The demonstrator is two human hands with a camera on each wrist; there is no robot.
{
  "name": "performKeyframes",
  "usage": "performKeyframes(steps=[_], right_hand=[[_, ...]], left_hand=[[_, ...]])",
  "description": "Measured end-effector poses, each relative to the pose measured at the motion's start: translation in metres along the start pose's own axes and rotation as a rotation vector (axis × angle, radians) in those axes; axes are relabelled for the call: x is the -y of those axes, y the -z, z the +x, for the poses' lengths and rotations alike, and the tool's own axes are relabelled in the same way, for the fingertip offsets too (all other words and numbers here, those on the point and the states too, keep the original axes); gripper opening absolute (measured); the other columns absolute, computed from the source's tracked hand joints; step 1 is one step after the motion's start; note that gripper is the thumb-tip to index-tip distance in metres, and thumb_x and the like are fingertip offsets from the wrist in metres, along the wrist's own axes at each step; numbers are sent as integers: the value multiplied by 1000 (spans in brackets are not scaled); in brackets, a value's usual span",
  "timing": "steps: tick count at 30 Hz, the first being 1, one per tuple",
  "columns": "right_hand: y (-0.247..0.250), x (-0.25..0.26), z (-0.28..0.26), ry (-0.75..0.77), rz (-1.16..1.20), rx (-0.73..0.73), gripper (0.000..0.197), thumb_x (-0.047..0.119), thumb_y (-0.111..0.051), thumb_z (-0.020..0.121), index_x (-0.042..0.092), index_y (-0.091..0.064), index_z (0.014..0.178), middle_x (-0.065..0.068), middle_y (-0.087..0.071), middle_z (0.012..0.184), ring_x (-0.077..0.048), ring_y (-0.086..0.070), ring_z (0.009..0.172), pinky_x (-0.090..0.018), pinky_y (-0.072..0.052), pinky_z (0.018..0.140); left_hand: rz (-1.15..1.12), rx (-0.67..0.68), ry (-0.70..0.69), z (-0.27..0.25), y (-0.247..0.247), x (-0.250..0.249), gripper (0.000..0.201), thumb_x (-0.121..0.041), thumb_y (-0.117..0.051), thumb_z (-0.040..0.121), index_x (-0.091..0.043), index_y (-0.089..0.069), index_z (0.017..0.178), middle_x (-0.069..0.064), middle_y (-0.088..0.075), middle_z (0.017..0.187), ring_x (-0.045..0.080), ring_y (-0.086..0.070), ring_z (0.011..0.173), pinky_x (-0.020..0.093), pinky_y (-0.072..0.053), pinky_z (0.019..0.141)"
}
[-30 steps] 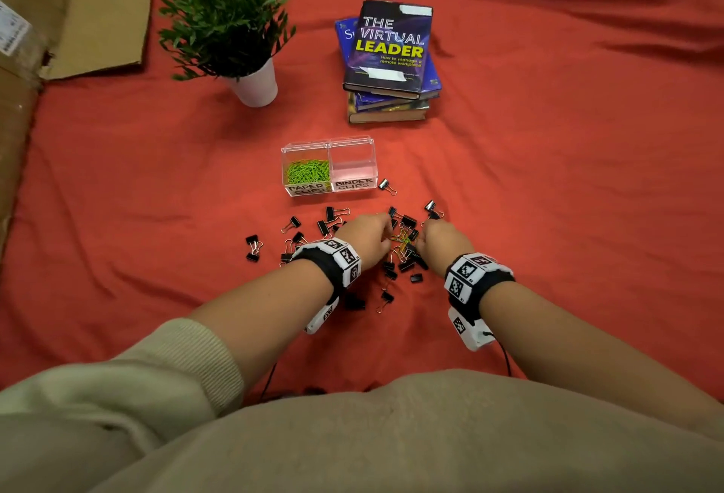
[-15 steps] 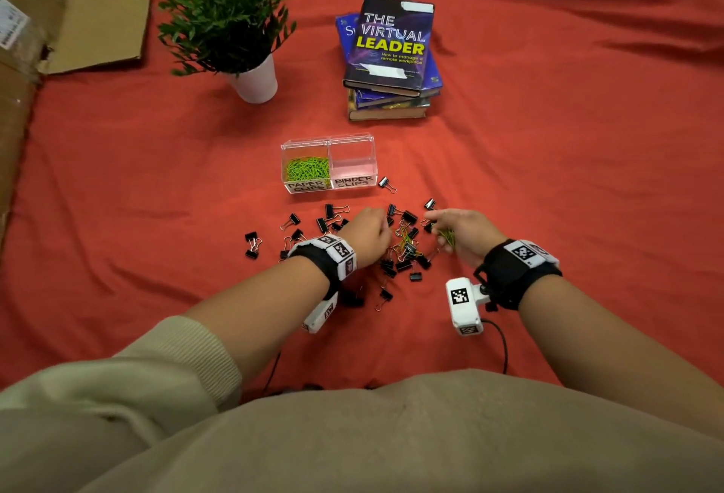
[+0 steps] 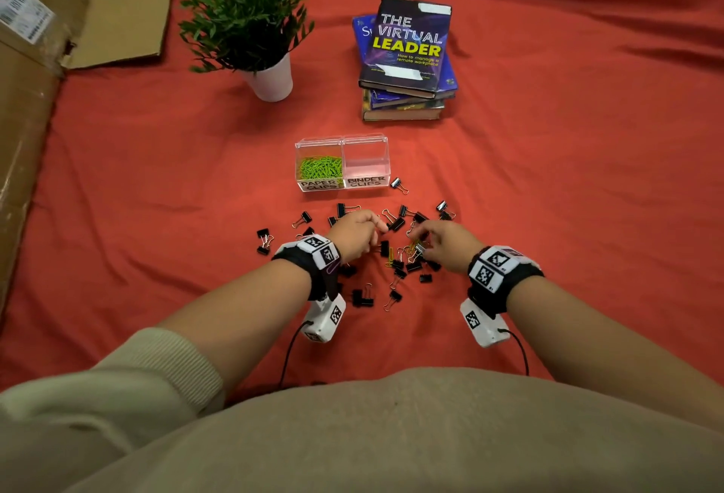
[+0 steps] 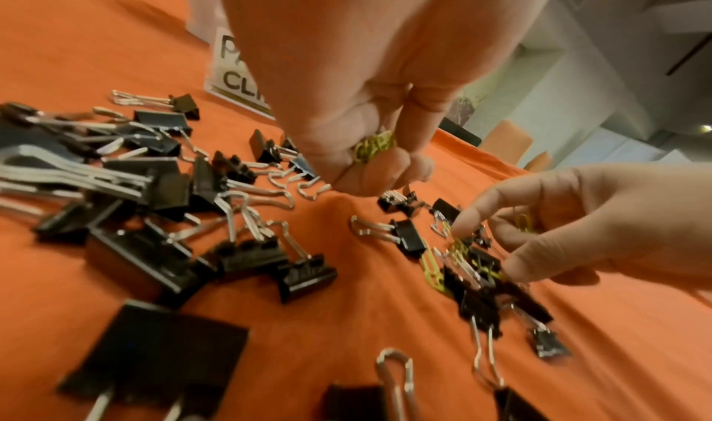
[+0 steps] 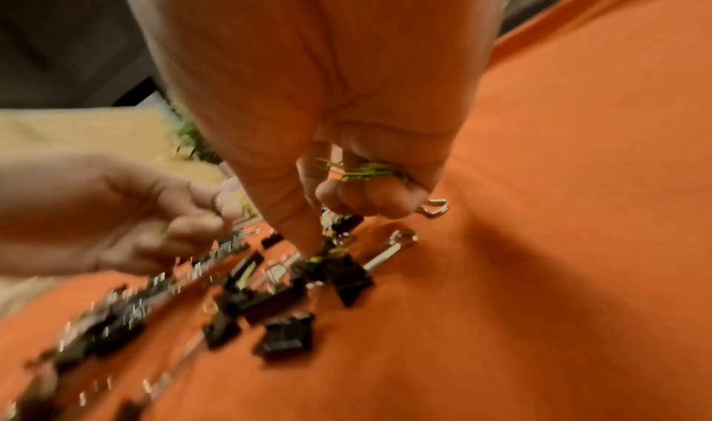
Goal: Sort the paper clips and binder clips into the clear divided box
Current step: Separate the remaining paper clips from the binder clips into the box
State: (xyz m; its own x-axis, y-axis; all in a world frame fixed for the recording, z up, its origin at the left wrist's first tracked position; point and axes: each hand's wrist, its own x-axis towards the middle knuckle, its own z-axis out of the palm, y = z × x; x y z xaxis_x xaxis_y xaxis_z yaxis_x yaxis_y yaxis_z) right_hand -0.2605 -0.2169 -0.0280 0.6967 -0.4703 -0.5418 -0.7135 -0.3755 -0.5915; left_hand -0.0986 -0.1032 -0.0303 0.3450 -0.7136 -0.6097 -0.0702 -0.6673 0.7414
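Observation:
Several black binder clips (image 3: 396, 223) and a few green paper clips (image 3: 390, 256) lie scattered on the red cloth in front of the clear divided box (image 3: 386, 155). The box's left cell, labelled PAPER CLIPS, holds green paper clips (image 3: 319, 167); its BINDER CLIPS cell looks bare. My left hand (image 3: 354, 232) hovers over the pile with curled fingers gripping a bunch of green paper clips (image 4: 375, 149). My right hand (image 3: 442, 243) keeps green paper clips (image 5: 358, 170) in its curled fingers while thumb and forefinger reach down into the pile (image 5: 327, 263).
One binder clip (image 3: 397, 183) lies apart at the box's right corner. A potted plant (image 3: 250, 34) and a stack of books (image 3: 407, 57) stand beyond the box. Cardboard (image 3: 58, 22) lies at the far left. My beige-clad lap fills the near edge.
My right hand swung out to the right with paper clips, then came back to the pile. My left hand stayed over the pile, shifting slightly.

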Motion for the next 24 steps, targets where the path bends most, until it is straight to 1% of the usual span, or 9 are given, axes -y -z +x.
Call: performKeyframes(steps=[3, 6, 8, 11, 14, 17, 19, 21, 24], right_hand=[[-3, -3, 1, 14, -131, -14, 22, 8, -66, 82, 20, -60, 100, 9, -42, 60, -3, -39, 52, -15, -29, 48], [-1, -7, 3, -27, -92, -22, 18, 14, -68, 83, 20, -56, 94, 8, -43, 61, -5, -40, 53, -18, -30, 50], [3, -10, 3, -45, -39, -50, 19, 15, -69, 82, 17, -57, 97, 6, -44, 62, -6, -41, 53, -19, -30, 49], [9, -15, 5, -88, -13, -131, 20, 14, -67, 82, 14, -56, 99, 5, -45, 64, -7, -41, 55, -21, -30, 49], [12, -18, 6, -100, -34, -194, 18, 10, -62, 84, 16, -56, 100, 6, -46, 63, -7, -44, 55, -21, -32, 49], [4, -10, 6, -47, -105, -191, 12, 13, -60, 84, 19, -60, 94, 5, -50, 61, -17, -54, 60, -25, -38, 51], [-4, -2, 8, -25, -200, -171, 15, 17, -58, 84, 19, -64, 98, 1, -61, 75, -21, -61, 74, -27, -45, 61], [-11, 3, 9, -17, -319, -152, 21, 18, -54, 85, 17, -62, 105, -4, -65, 99, -25, -62, 93, -34, -51, 75], [-17, 7, 12, -35, -431, -147, 23, 18, -51, 87, 12, -56, 108, -10, -62, 111, -29, -60, 100, -40, -53, 82]], left_hand=[[244, -48, -83, 0, -10, 0, 24, -14, -38, 96, -14, -62, 91, -3, -52, 67, 13, -43, 53, 23, -32, 49], [507, -39, -197, 1, -16, 7, 14, -27, -50, 94, -17, -59, 97, -3, -58, 81, 15, -52, 72, 25, -39, 65], [626, -15, -228, 2, -15, 13, 15, -30, -56, 91, -20, -59, 102, -2, -60, 87, 16, -56, 80, 27, -43, 70], [679, -40, -239, 3, -9, 18, 13, -26, -56, 90, -18, -58, 100, 4, -66, 97, 23, -61, 89, 32, -49, 76], [671, -70, -231, 3, -2, 18, 14, -14, -51, 89, -16, -60, 99, 5, -66, 98, 25, -61, 91, 31, -47, 77], [682, -76, -247, 1, 0, 16, 17, -14, -51, 87, -16, -62, 100, 6, -68, 99, 24, -62, 92, 30, -48, 78], [717, -36, -264, -2, -3, 15, 20, -18, -54, 84, -19, -61, 102, 5, -68, 101, 24, -63, 94, 32, -51, 81], [779, 10, -294, -3, -8, 14, 24, -18, -54, 82, -20, -60, 105, 4, -67, 104, 26, -62, 98, 37, -52, 84], [906, 20, -293, -1, -10, 17, 26, -13, -50, 84, -15, -57, 109, 8, -63, 112, 29, -60, 104, 40, -51, 86]])
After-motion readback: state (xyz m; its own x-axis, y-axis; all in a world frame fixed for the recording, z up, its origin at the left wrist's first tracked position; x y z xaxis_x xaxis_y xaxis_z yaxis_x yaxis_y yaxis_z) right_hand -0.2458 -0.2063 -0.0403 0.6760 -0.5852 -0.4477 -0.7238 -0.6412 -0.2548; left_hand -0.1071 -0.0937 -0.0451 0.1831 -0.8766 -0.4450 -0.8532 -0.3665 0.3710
